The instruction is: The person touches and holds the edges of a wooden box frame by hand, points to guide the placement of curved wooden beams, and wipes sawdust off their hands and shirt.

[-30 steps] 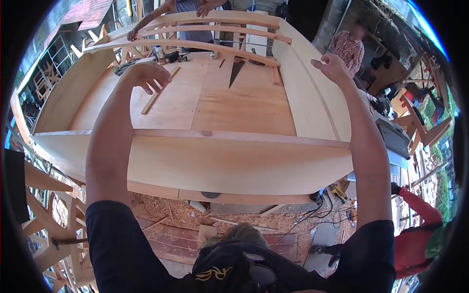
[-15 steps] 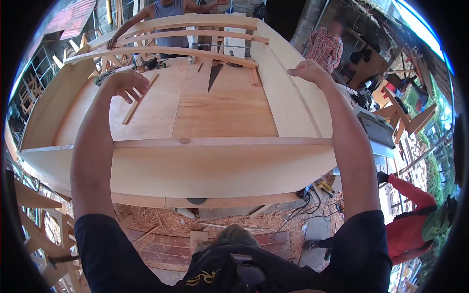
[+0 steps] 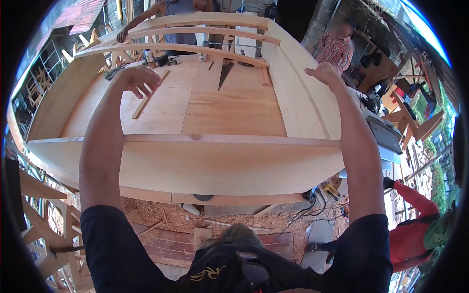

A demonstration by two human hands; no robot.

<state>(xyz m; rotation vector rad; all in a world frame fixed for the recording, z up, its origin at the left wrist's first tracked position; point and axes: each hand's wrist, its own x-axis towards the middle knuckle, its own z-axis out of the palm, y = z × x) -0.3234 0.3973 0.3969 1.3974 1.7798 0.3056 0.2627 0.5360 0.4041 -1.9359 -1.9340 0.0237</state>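
My left hand (image 3: 139, 80) is raised over the near-left part of a large wooden box-like frame (image 3: 234, 168), fingers spread and curled a little, holding nothing. Behind its fingers a thin wood strip (image 3: 146, 100) lies on the plywood floor (image 3: 234, 110) of the frame. My right hand (image 3: 325, 75) hovers above the frame's right side panel (image 3: 305, 95), fingers stretched inward, with nothing in it. Between my hands, farther back, a hand saw (image 3: 225, 74) rests on the plywood. Curved wooden ribs (image 3: 171, 49) span the far end.
At the far end stands a person in a grey top (image 3: 181, 24), one hand on a rib. Another in a checked shirt (image 3: 334, 51) is behind the right panel. At right is a person in red (image 3: 413, 244). Cables (image 3: 317, 210) and wood shavings (image 3: 161, 215) cover the ground.
The whole view has shifted slightly, so the scene sits farther right. The far person's outstretched arm has drawn in. My hands stay raised and apart, much as before.
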